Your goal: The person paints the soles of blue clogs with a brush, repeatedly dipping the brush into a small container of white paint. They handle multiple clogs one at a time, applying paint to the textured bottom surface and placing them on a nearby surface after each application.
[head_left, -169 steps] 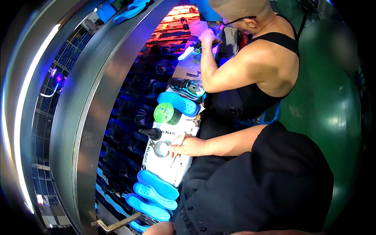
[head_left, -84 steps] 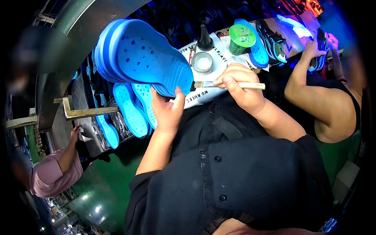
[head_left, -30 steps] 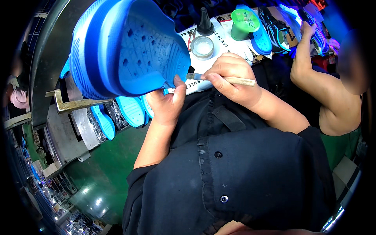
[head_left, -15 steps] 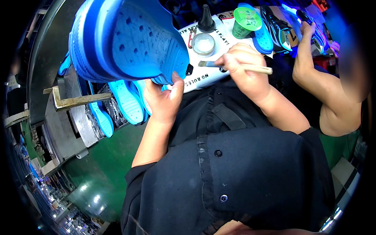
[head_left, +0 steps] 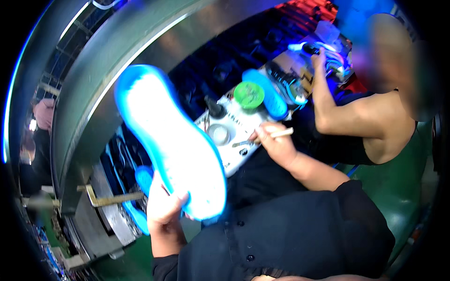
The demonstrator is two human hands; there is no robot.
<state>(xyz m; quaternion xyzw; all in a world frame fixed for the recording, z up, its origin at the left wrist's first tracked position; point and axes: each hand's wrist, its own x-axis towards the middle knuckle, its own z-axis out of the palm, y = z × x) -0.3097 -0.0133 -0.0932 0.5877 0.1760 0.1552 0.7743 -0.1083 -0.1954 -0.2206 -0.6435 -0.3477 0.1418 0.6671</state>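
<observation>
A blue shoe sole (head_left: 173, 145) stands tilted in my left hand (head_left: 164, 203), which is closed around its near end. The broad face of the sole glares white, so its detail is lost. Between the fingers of my right hand (head_left: 279, 145) is a flat brush (head_left: 282, 133) with a pale wooden handle. Its bristle end is over a white printed board (head_left: 236, 157), beside a round dish (head_left: 219, 134) of whitish stuff. A black bottle with a cone nozzle (head_left: 215, 108) stands behind the dish.
A green-lidded cup (head_left: 249, 95) and another blue sole (head_left: 274, 105) are at the far side of the board. Sports shoes (head_left: 287, 86) lie beyond. At right, a co-worker's arm (head_left: 347, 112) reaches toward a shoe. A metal bracket (head_left: 115, 199) juts out at left.
My left hand has lowered the sole and turned it from its holed inner side to a whitish-looking face. My right hand still holds the brush. The whole view has shifted.
</observation>
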